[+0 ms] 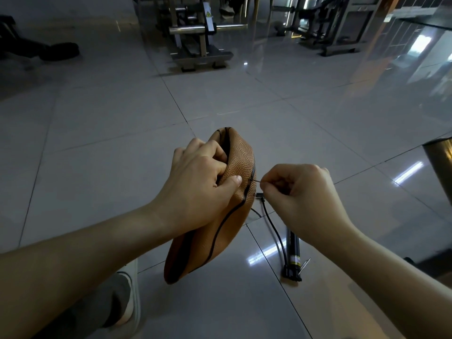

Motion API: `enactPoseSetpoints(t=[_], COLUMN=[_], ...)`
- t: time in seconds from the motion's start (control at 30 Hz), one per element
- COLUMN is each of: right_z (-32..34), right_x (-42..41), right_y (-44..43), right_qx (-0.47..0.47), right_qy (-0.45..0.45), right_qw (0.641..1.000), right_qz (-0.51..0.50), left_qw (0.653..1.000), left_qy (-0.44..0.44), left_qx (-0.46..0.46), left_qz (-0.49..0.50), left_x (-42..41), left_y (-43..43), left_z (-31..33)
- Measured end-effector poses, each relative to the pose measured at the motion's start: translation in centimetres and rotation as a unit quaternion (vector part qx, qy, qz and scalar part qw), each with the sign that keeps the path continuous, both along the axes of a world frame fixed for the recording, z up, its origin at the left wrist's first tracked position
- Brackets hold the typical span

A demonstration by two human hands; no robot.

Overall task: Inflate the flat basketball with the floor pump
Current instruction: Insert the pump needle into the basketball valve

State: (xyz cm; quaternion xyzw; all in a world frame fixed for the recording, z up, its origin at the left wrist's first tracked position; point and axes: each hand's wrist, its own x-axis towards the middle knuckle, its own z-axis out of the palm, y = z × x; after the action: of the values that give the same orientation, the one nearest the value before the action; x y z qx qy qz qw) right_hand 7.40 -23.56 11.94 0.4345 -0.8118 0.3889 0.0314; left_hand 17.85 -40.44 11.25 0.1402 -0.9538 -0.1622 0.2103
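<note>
A flat, folded orange basketball [238,162] with black seams is held up above the tiled floor. My left hand [200,182] grips its upper left side, thumb pressed on the pebbled skin. My right hand [298,194] pinches a thin metal needle [256,181] whose tip meets the ball at a black seam. A black hose [275,228] drops from under my right hand to the black floor pump [293,255], which lies on the floor at the lower right.
Glossy grey floor tiles [122,143] spread all around. A metal gym machine [198,40] stands at the back centre, and more equipment [330,33] at the back right. A metallic post [440,162] rises at the right edge. My grey shoe [124,297] is at the lower left.
</note>
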Motion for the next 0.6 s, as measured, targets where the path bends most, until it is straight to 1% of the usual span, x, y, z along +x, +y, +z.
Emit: enactPoseSetpoints(t=[0.17,0.3,0.37,0.5,0.6], right_z=[-0.1,-0.2,-0.3,-0.4,-0.5], right_x=[0.0,0.1,0.1,0.3,0.2], right_y=[0.0,-0.2,-0.3,-0.5,-0.7], right_qx=[0.000,0.009,0.023,0.085,0.109], right_qy=[0.004,0.028,0.057,0.135,0.158], right_qw=[1.000,1.000,0.998,0.987,0.981], right_qz=[-0.001,-0.002,0.001,0.016,0.029], left_qw=[1.000,1.000,1.000,0.998,0.998], left_qy=[0.005,-0.002,-0.008,-0.042,-0.053], left_qx=[0.008,0.006,0.002,-0.050,-0.039], left_qz=[-0.002,-0.001,-0.001,-0.013,-0.016], left_x=[0.1,0.1,0.1,0.1,0.1], left_y=[-0.2,-0.1,0.1,0.9,1.1], left_z=[0.0,0.0,0.0,0.0,-0.1])
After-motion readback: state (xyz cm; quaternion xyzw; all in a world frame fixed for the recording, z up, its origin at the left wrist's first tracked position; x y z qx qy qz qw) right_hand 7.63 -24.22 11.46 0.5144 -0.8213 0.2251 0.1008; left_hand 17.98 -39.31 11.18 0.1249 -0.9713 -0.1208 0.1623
